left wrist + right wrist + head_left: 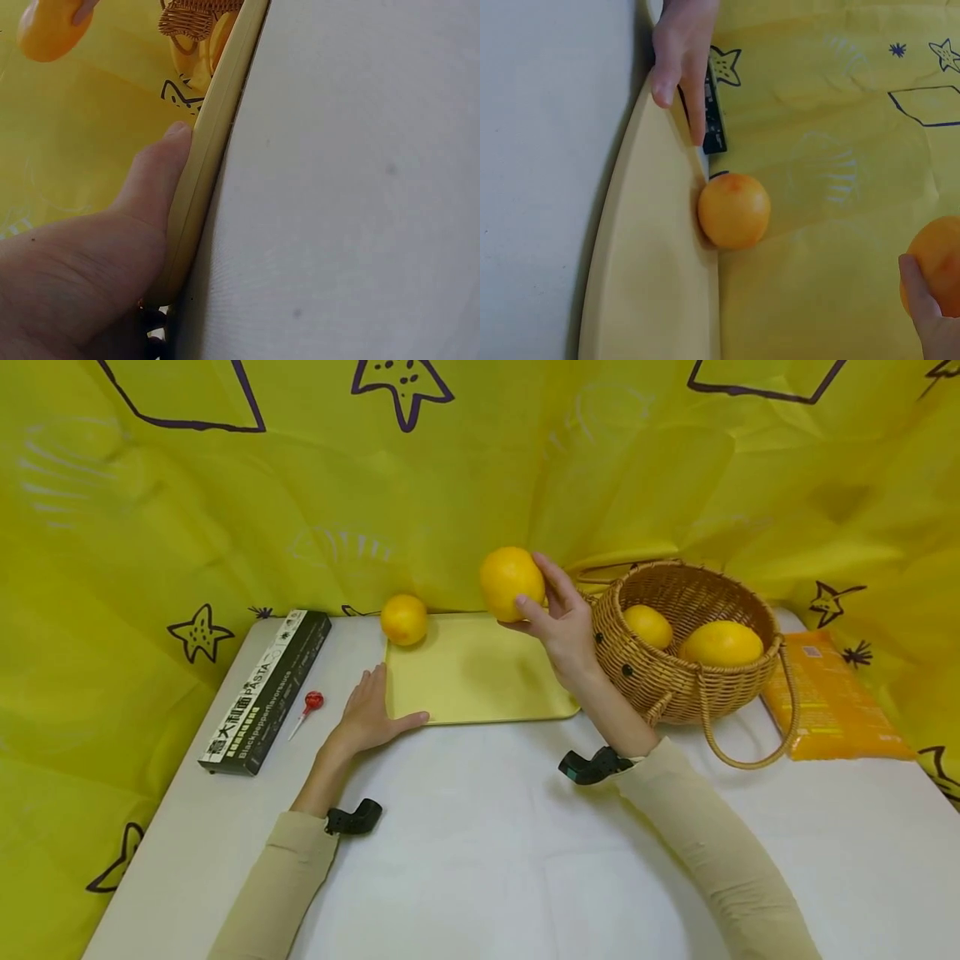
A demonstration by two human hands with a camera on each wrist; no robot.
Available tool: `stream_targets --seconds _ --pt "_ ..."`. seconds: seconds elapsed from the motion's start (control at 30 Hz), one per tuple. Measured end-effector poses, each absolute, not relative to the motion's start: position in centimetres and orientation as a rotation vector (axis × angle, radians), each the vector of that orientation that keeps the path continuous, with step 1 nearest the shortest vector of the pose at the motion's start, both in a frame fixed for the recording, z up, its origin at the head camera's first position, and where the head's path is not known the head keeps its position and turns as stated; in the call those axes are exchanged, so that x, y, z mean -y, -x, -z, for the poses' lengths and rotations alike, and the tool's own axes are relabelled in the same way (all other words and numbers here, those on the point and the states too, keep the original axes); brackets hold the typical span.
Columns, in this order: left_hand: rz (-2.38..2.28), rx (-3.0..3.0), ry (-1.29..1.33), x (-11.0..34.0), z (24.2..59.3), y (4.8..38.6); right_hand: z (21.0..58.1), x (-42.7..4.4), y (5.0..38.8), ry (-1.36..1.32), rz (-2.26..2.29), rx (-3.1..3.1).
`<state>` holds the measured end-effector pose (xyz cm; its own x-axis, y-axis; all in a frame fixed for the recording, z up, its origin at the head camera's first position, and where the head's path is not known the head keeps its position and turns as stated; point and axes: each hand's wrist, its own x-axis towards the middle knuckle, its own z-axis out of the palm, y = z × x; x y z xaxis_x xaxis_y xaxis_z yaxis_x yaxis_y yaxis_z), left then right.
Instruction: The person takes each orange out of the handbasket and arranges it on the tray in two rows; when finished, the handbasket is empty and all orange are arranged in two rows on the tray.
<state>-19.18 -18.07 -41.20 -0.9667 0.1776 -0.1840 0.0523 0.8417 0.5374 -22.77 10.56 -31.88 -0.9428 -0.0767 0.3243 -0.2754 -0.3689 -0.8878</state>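
The right hand grips an orange fruit above the back edge of a yellow tray; the same held fruit shows at the right of the right wrist view. Another orange fruit sits at the tray's back left corner. At the tray's front left corner the left hand rests against the rim, fingers straight and thumb along the front edge. In the left wrist view the thumb of the left hand touches the tray's side.
A wicker basket with two yellow-orange fruits stands right of the tray, its handle hanging in front. Behind it to the right lies an orange packet. Left are a black pasta box and a red lollipop.
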Motion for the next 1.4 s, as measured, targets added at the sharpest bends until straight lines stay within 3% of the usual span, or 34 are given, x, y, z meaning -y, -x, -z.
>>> stream_targets --seconds 0.3,0.67,1.0,1.4 --pt "-0.812 -2.789 -0.182 18.3 41.1 19.0 31.3 -10.0 22.4 -0.553 -2.553 1.543" --pt "-0.792 -2.805 -0.179 18.6 41.2 19.3 32.0 -9.5 22.5 -0.448 -2.754 1.499" --pt "-0.793 -2.793 -0.170 18.4 41.3 19.2 32.9 -8.5 22.9 -0.495 -2.679 1.580" --pt "-0.777 -2.801 -0.187 18.2 41.8 19.5 34.4 -7.7 25.1 -0.244 -2.629 1.666"
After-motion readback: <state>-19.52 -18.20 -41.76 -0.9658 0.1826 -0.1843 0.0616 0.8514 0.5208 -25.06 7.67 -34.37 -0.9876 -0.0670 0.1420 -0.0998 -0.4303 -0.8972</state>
